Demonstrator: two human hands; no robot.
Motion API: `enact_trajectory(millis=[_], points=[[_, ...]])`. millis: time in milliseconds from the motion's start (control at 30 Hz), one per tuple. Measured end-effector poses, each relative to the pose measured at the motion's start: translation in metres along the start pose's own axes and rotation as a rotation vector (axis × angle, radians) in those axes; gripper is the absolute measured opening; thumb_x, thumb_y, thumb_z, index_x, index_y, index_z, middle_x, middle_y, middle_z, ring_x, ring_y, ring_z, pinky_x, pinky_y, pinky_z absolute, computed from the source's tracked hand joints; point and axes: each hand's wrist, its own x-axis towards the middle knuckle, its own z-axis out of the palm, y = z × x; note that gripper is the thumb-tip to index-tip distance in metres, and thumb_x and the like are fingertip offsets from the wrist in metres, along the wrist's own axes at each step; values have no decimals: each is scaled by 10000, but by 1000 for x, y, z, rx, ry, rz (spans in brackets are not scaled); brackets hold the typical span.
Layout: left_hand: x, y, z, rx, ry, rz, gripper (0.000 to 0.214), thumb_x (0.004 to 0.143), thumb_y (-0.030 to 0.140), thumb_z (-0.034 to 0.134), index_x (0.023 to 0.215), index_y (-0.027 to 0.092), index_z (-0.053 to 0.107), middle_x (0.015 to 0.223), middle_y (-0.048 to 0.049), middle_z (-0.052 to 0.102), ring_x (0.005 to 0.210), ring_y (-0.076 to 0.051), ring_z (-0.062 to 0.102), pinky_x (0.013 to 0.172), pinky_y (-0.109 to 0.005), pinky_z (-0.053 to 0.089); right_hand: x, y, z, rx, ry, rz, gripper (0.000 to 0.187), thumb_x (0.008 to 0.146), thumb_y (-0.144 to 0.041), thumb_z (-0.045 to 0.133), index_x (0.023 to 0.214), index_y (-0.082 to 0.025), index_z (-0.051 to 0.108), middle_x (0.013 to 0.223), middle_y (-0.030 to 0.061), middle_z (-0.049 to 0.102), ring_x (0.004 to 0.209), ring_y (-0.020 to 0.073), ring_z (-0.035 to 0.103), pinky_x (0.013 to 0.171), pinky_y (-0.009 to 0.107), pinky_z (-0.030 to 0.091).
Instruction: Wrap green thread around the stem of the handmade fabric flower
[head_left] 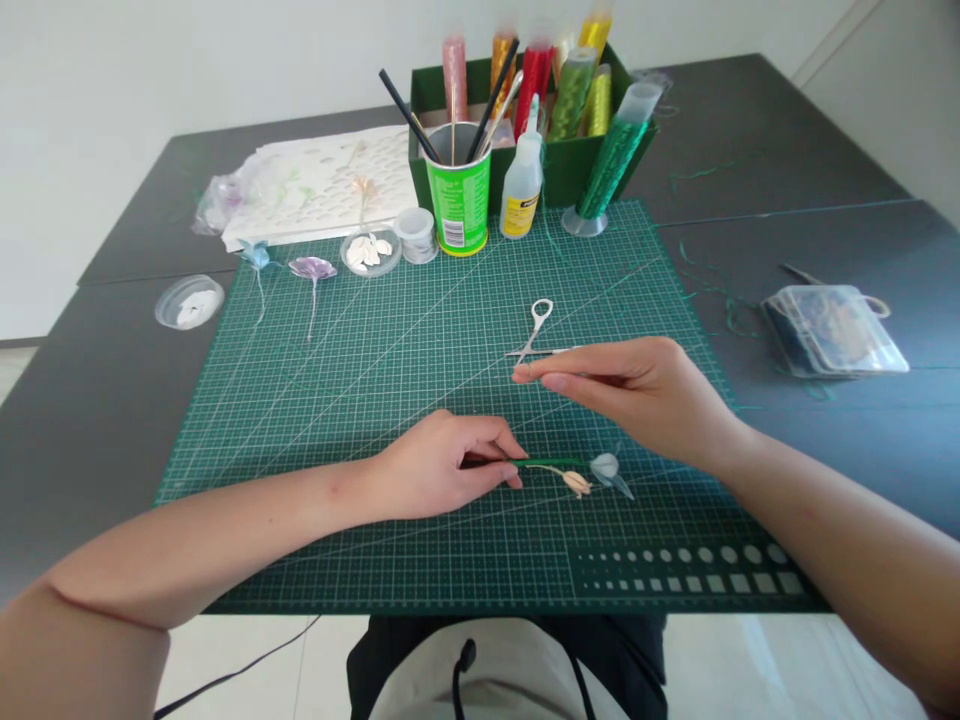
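Observation:
My left hand [457, 462] pinches a thin green-wrapped stem [551, 462] low over the cutting mat [360, 380]. At the stem's right end are a pale blue flower [606, 468] and a small cream bud [576, 484] on a curved stalk. My right hand [622, 378] hovers above and to the right, thumb pressed near its outstretched fingers; anything between them is too small to make out. Its fingertips overlap the view of small silver scissors [538, 325], which lie spread on the mat and are partly hidden by this hand.
Behind are a green can of tools [459, 205], a glue bottle [523, 185], a green thread spool [615, 160] and a box of spools [517, 170]. Wire flowers [313, 268] and petal dishes [190, 303] stand left. Clear plastic cases [836, 330] and loose threads lie right.

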Motion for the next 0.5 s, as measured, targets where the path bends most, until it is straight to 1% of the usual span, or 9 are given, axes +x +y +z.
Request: enact_trajectory(millis=[133, 267, 367, 500], points=[[0, 0, 0, -14, 3, 2, 17, 939, 193, 666, 946, 179, 670, 949, -29, 824, 867, -157, 795, 775, -249, 604, 3, 5, 1, -14, -35, 23, 229, 958, -333, 642, 1090, -279, 821, 1140, 8, 798, 1114, 242, 748, 997, 388, 612], [0, -1, 1, -18, 7, 24, 25, 939, 206, 671, 944, 183, 662, 952, -31, 824, 890, -170, 798, 797, -270, 618, 5, 12, 1, -33, -83, 41, 253, 962, -341, 631, 1117, -260, 813, 1149, 14, 797, 1104, 247, 748, 975, 393, 610], [1, -1, 1, -30, 15, 57, 23, 941, 198, 670, 950, 179, 662, 949, -37, 823, 878, -160, 797, 782, -254, 619, 7, 16, 1, -67, -125, 65, 278, 966, -355, 618, 1128, -239, 810, 1139, 21, 801, 1068, 233, 754, 953, 372, 605], [1, -2, 1, -12, 30, 110, 37, 947, 204, 668, 971, 177, 670, 974, -46, 822, 854, -156, 795, 739, -243, 613, 10, 21, 2, -94, -187, 103, 249, 955, -344, 623, 1069, -256, 826, 1104, 8, 810, 1028, 228, 760, 943, 379, 598]])
